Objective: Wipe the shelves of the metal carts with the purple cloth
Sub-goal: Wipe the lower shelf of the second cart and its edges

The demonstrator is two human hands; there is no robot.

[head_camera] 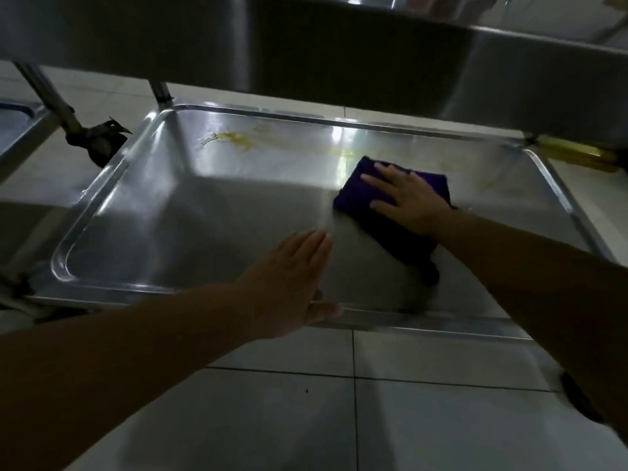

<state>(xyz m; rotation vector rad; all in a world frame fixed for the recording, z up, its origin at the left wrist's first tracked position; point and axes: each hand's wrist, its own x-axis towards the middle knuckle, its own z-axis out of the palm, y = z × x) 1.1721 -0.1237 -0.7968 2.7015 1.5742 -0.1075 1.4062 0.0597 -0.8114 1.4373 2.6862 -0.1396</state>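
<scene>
Purple cloth (353, 192) pressed flat on the cart shelf (190, 212) by the right hand (407, 202), fingers straight, yellow stain (238, 139) beyond the cloth, left hand (289, 283) laid released near the shelf's front rim.

The lower shelf (190, 215) of the cart is smooth sheet metal, polished enough to mirror window light in bright streaks, with a rolled, shiny rim. A dull yellow smear (238, 140) mars the gloss near its far edge. The purple cloth (360, 195) on it looks soft, matt and napped. The upper shelf (136, 35) is brushed metal, and the floor (282, 419) is pale glazed tile with a faint sheen.
</scene>
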